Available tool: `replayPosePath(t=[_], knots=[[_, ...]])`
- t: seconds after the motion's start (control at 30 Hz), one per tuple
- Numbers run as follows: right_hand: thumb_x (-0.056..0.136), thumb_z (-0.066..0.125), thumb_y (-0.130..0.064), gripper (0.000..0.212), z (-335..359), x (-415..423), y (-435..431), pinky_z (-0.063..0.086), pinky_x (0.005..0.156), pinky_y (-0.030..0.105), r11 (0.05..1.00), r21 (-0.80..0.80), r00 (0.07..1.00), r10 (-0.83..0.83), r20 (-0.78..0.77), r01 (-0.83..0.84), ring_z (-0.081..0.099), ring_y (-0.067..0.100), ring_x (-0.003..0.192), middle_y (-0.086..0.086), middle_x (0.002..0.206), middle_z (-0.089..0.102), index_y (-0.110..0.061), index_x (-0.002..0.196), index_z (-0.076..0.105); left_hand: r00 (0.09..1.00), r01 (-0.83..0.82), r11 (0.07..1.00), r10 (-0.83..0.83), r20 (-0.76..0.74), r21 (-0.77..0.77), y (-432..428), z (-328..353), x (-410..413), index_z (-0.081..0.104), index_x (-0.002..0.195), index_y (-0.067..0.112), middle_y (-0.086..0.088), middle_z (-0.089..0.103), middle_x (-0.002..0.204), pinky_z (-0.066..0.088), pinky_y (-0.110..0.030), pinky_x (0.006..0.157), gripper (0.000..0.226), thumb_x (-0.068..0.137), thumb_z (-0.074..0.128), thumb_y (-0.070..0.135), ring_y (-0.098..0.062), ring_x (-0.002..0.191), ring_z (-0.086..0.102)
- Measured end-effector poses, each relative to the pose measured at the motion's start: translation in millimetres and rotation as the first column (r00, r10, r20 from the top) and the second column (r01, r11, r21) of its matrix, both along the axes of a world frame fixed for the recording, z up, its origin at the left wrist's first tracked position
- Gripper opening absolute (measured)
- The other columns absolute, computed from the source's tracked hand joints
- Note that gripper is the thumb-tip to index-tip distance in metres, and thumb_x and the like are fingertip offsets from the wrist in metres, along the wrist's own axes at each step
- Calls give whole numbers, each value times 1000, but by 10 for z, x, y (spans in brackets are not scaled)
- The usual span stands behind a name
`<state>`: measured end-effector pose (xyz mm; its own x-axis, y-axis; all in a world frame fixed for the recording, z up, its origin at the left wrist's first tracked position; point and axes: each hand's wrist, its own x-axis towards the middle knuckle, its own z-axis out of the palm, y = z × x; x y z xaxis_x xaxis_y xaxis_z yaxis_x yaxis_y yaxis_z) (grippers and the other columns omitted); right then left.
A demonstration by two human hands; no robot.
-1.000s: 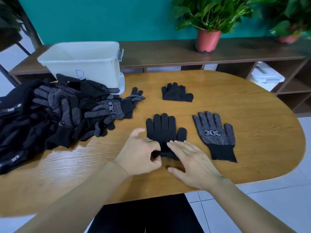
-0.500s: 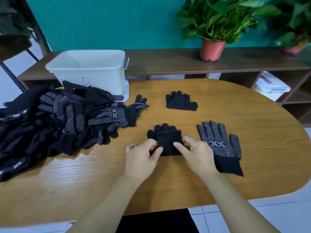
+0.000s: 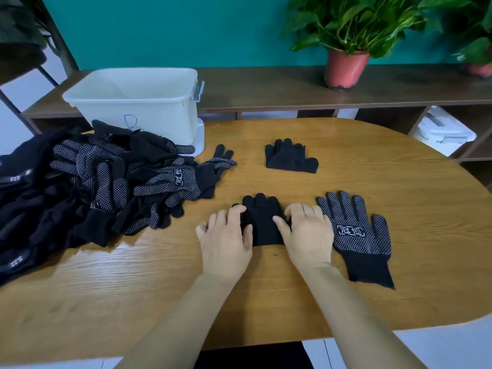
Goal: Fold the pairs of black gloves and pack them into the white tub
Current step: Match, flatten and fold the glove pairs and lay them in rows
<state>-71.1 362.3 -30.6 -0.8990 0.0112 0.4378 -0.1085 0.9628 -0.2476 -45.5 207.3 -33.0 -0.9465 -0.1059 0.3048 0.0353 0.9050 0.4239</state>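
Observation:
A black glove, folded in half with its fingertips poking out at the far side, lies on the wooden table in front of me. My left hand presses on its left edge with fingers spread and thumb on the fabric. My right hand presses on its right edge, thumb laid across the glove. A dotted black glove lies flat just right of my right hand. Another folded glove sits farther back. The white tub stands at the back left.
A big heap of black dotted gloves covers the table's left side, up against the tub. Behind the table runs a low brown shelf with a potted plant. A white lidded box sits in the shelf at right.
The glove lay flat with my hands at its cuff. I folded the cuff up over the fingers, and both hands now press the folded glove down from its sides.

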Motion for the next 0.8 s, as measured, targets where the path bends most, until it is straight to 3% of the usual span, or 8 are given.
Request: replayPosePath(t=[0.1,0.2,0.3,0.37,0.4,0.6,0.73,0.8], knots=[[75,83,-23,25,67,36,74,49,68,41,1000,-17,999,-26,-45,25,60,32,82,9,85,65,-10,90,68,997,31,999,-29,-73,36,-71,-22,36,53,134,20,-2,55,127,30,-46,100,40,95,56,27,-25,120,49],[85,72,-22,42,117,105,72,48,92,47,987,78,987,144,-77,-138,59,35,117,13,123,65,-4,123,64,982,160,986,-164,-93,-47,-91,42,108,35,151,11,-4,34,158,16,-45,119,53,101,35,29,-21,148,27],[99,20,-40,64,117,225,15,9,120,39,871,230,891,379,248,-435,14,22,151,11,161,22,-6,154,24,905,424,864,-416,90,-273,-61,25,127,12,158,6,-8,10,166,-8,-40,122,65,99,17,34,-19,154,2],[90,-10,-56,77,89,233,81,-12,119,36,840,205,808,372,457,-502,-19,11,148,0,163,-13,-15,155,-7,870,492,794,-432,238,-357,-95,2,96,-3,157,9,-6,-6,166,-20,-40,119,71,96,1,44,-18,151,-14],[86,-17,-61,81,75,216,128,-15,119,37,834,219,792,351,499,-507,-26,8,145,-3,161,-21,-18,154,-14,860,506,769,-419,289,-390,-121,-7,75,-8,156,10,-5,-12,164,-23,-41,117,74,93,-7,49,-16,150,-19],[80,-19,-69,90,118,146,300,-17,119,41,824,291,800,284,529,-485,-32,9,143,-4,161,-23,-18,154,-16,868,490,717,-345,359,-496,-232,62,-59,-8,156,11,-4,-10,165,-26,-44,115,95,80,-31,63,-13,146,-24],[84,-10,-73,93,134,155,323,-16,120,39,829,295,821,297,487,-474,-26,14,146,1,160,-20,-12,154,-11,869,494,603,-325,373,-627,-254,212,-127,3,158,10,-5,1,166,-24,-50,116,76,94,-5,50,-18,152,-15],[92,9,-67,87,115,144,279,-6,120,40,833,315,873,346,344,-455,-6,18,151,7,163,2,-7,156,10,870,492,574,-359,339,-654,-290,246,-164,11,158,11,-5,10,166,-25,-50,114,73,96,-2,47,-18,153,-11]])
